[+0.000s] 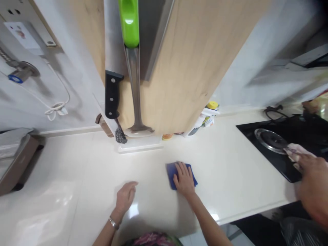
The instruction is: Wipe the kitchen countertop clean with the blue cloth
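One blue cloth (171,169) on counter (230,171), 2 o'clock from left hand (124,197).
Pinned under lightly spread fingers of right hand (185,183); left's half-open, empty. Likely light, limp (bunches easily); best pressed at centre.

Under our right hand (185,181) we see a blue cloth (171,173), around this hand a white counter (222,171), and beyond it a bright green handle (130,27).
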Demonstrator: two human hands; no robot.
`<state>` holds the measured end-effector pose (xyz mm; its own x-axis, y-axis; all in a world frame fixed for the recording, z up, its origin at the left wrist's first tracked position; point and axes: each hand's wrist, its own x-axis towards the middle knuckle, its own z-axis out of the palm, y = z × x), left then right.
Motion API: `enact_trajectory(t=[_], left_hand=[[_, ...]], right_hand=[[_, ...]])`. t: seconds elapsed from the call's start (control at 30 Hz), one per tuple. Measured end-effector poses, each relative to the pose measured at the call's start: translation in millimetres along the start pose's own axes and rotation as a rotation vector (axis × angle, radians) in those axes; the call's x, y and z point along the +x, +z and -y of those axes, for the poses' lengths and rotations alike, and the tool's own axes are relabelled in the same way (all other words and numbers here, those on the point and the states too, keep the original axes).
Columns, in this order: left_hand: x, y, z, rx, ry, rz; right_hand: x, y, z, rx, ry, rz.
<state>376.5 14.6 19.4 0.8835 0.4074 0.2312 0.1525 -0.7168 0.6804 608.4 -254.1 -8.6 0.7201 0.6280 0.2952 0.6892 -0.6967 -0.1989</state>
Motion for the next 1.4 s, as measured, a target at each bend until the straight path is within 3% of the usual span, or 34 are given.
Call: enact_trajectory(t=[0.2,0.33,0.43,0.6,0.67,0.83,0.97,1.07,1.23,1.4], left_hand=[[6,-0.1,-4,0.094,0.041,-0.026],[7,1.1,-4,0.113,0.052,-0.04],[8,2.9,-2,0.119,0.057,-0.057],[8,4.3,1,0.126,0.061,-0.067],[8,4.6,2,0.135,0.058,-0.063],[8,5.1,3,0.162,0.059,-0.057],[9,5.1,2,0.163,0.047,-0.047],[9,5.1,3,0.17,0.027,-0.039],[9,5.4,5,0.179,-0.009,-0.024],[11,7.0,7,0.152,-0.042,-0.03]], right_hand=[[37,5,-85,-0.146,0.24,-0.008],[79,11,-107,-0.167,0.424,-0.055],[116,19,-100,-0.159,0.577,-0.119],[161,35,-67,-0.121,0.787,-0.18],[169,41,-49,-0.111,0.777,-0.17],[176,45,-17,-0.098,0.546,-0.019],[161,34,-14,-0.097,0.353,0.097],[131,25,-8,-0.092,0.178,0.125],[56,9,27,-0.055,-0.026,0.158],[-26,-19,42,-0.058,-0.097,0.173]])
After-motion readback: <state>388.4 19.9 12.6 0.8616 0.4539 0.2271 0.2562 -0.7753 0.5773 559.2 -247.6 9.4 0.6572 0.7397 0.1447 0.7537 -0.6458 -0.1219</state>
